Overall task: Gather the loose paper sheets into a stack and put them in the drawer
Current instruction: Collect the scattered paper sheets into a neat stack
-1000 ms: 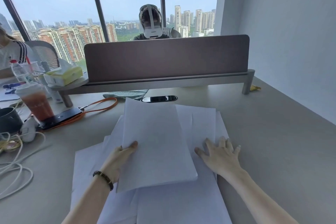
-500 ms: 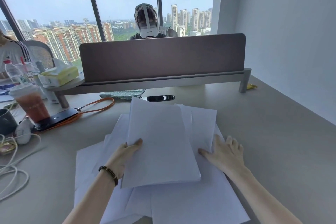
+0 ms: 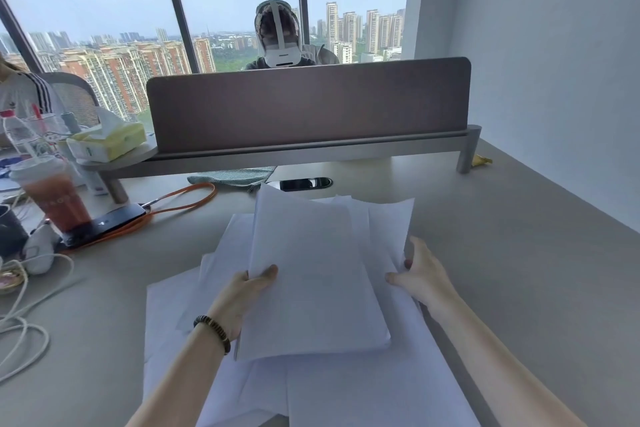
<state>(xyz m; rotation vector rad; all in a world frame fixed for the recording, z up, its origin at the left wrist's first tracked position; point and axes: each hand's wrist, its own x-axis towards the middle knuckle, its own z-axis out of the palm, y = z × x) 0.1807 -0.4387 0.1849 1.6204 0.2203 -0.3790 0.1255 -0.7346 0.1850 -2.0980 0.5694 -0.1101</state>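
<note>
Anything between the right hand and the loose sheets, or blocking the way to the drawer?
Nothing visible: the right hand holds the edge of the loose sheets, and the left hand grips the stack. The drawer is out of view.

You will find no text here that can be read. The drink cup (image 3: pixel 59 198) on the tabletop to your left has a band of pale letters, too blurred to make out. The tissue pack (image 3: pixel 107 142) has a small green label, which is illegible. The white shirt (image 3: pixel 20 97) at far left shows a small dark emblem with no legible words.
</note>
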